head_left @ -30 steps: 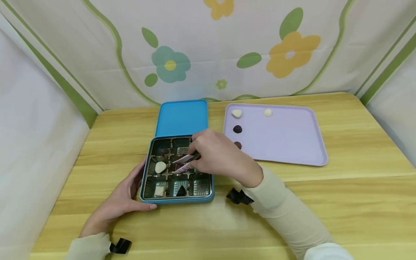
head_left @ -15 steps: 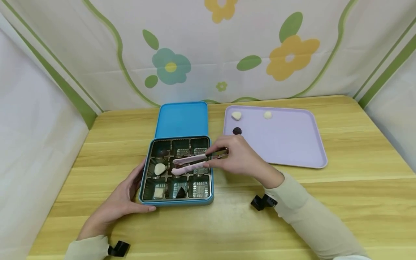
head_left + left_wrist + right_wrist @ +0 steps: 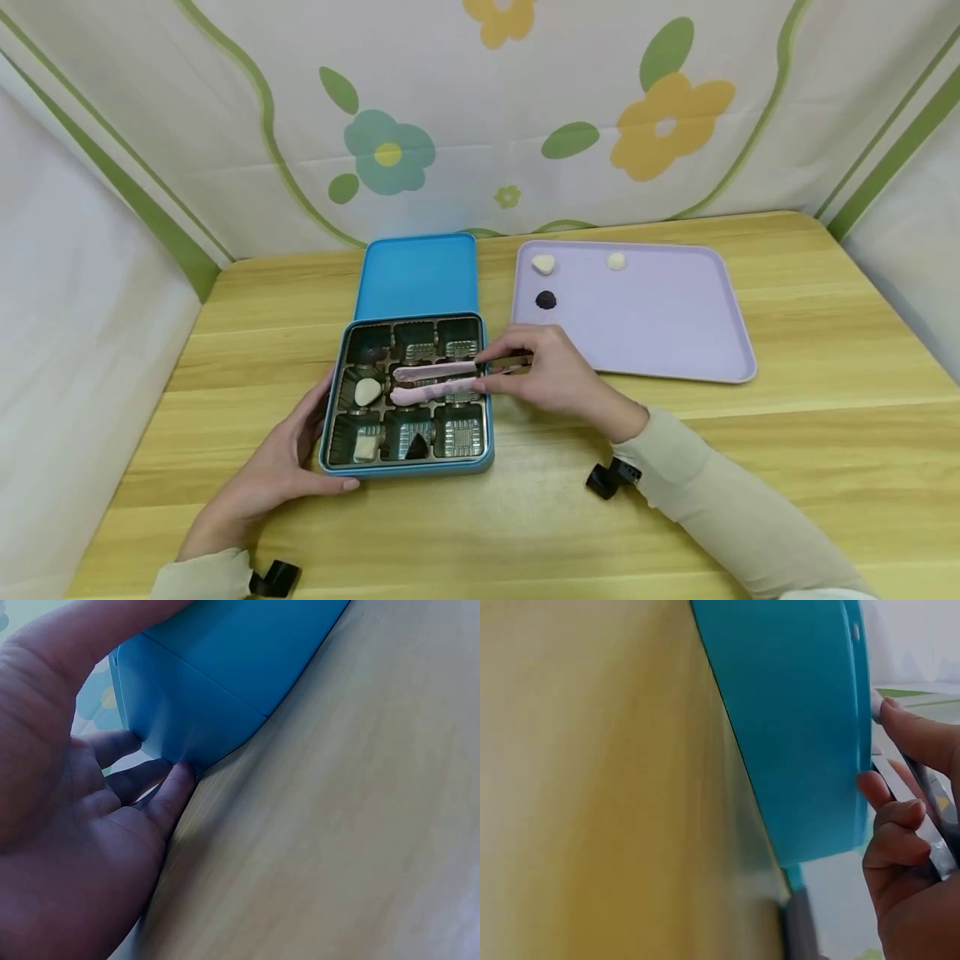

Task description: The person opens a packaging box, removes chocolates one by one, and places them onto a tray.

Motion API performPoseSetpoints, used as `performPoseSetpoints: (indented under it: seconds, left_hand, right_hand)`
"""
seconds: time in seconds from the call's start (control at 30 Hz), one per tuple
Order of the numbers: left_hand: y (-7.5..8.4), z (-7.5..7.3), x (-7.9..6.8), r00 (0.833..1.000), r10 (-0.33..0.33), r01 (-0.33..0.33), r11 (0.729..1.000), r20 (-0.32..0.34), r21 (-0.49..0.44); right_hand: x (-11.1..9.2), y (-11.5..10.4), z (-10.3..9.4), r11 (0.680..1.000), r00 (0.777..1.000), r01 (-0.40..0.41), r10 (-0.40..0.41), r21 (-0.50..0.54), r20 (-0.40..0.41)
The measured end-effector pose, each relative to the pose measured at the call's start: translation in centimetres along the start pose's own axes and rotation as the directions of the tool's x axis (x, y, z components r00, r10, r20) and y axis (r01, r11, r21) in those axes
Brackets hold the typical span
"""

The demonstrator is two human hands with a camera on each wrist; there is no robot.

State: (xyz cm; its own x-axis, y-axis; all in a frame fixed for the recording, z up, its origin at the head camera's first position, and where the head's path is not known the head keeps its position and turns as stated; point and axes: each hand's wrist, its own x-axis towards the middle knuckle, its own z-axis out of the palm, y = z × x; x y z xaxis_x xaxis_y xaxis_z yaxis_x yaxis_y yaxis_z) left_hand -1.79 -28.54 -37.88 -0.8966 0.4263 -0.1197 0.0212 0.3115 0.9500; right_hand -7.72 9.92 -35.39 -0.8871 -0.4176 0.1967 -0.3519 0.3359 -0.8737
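In the head view, my right hand (image 3: pixel 553 375) pinches pink-tipped tongs (image 3: pixel 438 388) by their dark metal part. Their tips reach over the middle compartment of a blue tin (image 3: pixel 408 472), with something brown partly visible between them. My left hand (image 3: pixel 273 467) holds the tin's near left corner, thumb along the front, fingers against the left side. In the left wrist view the fingertips touch the blue wall (image 3: pixel 202 682). Chocolates lie in the divided insert: a white one (image 3: pixel 367 392) at middle left, a white square (image 3: pixel 366 448) and a dark triangle (image 3: pixel 417 447) in front, a dark round one (image 3: pixel 372 354) at back left.
The blue lid (image 3: pixel 417 279) lies behind the tin. To the right is a lilac tray (image 3: pixel 652 325) bearing two white chocolates (image 3: pixel 543 264) and a dark one (image 3: pixel 546 300). Behind the wooden table (image 3: pixel 540 517) hangs a flowered cloth (image 3: pixel 465 108).
My right hand has drawn back to the right, showing more of the tongs, whose tips stay over the middle compartment. It now covers a brown chocolate seen earlier on the tray. My left hand stays put.
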Motion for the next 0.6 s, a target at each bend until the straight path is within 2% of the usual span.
performPoseSetpoints:
  seconds: [0.23, 0.6]
  left_hand:
    - [0.18, -0.06, 0.03, 1.0, -0.007, 0.007, 1.0, 0.001, -0.004]
    - [0.15, -0.06, 0.02, 1.0, 0.011, -0.011, 1.0, 0.003, -0.007]
  right_hand:
    - [-0.28, 0.61, 0.47, 0.993, 0.997, -0.068, 0.07, 0.099, -0.012]
    - [-0.47, 0.44, 0.32, 0.995, 0.998, -0.064, 0.066, 0.077, -0.022]
